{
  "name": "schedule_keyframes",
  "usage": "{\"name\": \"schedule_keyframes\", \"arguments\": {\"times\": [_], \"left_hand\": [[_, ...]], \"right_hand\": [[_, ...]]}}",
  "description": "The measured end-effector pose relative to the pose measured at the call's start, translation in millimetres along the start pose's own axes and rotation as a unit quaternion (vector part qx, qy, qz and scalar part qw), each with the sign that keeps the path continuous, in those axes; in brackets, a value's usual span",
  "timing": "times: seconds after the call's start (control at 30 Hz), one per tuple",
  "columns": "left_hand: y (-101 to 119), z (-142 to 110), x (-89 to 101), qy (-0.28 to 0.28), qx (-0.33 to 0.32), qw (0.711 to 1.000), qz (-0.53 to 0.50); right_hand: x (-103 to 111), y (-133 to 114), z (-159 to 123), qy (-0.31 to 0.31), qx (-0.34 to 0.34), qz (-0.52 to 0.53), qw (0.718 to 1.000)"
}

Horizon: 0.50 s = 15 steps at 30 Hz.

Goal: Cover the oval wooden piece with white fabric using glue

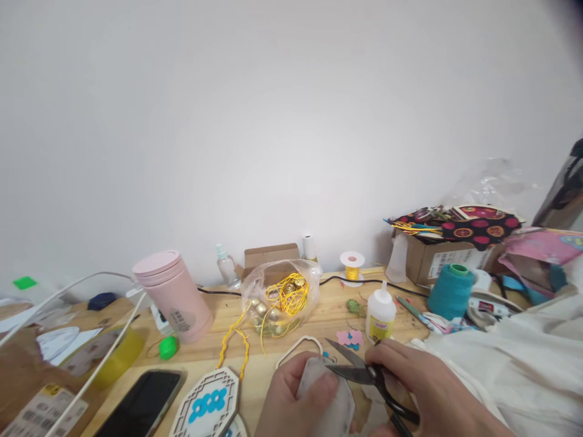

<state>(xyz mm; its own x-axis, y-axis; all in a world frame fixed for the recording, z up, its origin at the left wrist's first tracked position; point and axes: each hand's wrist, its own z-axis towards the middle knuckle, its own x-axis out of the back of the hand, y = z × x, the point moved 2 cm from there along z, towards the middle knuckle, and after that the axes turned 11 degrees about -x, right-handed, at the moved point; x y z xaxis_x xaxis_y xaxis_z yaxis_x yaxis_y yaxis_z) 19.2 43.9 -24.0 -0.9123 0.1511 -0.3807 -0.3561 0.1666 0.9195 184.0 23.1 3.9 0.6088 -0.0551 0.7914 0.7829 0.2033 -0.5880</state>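
Note:
At the bottom centre, my left hand (pixel 296 397) is closed on a piece of pale grey fabric (pixel 330 397), thumb pressed on top. My right hand (pixel 416 385) grips black scissors (pixel 364 373), fingers through the handles. The scissor blades are open and point left, the lower blade touching the fabric's edge. Under the fabric lies a light wooden frame (pixel 298 349). A white glue bottle (pixel 380 312) stands just behind my right hand, with pink and blue cut-out flowers (pixel 350 338) beside it.
On the wooden table (pixel 328 309): a pink tumbler (pixel 175 294), a bag of gold bells and yellow cord (pixel 280 297), a phone (pixel 143 403), a white fretwork ornament (pixel 207 403), a teal thread cone (pixel 450 291), a cardboard box (pixel 437 258) of patterned cloth, white cloth (pixel 514 358) at right.

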Motion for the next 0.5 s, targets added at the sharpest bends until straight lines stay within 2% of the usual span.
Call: {"name": "schedule_keyframes", "arguments": {"times": [0.27,0.5], "left_hand": [[-2.6,-0.1,-2.0,0.004,0.000,1.000,-0.002],[-2.8,-0.1,-3.0,-0.006,0.017,1.000,-0.018]], "right_hand": [[0.7,0.9,0.6,-0.048,-0.001,0.002,0.999],[1.1,-0.6,-1.3,-0.050,-0.001,0.042,0.998]]}}
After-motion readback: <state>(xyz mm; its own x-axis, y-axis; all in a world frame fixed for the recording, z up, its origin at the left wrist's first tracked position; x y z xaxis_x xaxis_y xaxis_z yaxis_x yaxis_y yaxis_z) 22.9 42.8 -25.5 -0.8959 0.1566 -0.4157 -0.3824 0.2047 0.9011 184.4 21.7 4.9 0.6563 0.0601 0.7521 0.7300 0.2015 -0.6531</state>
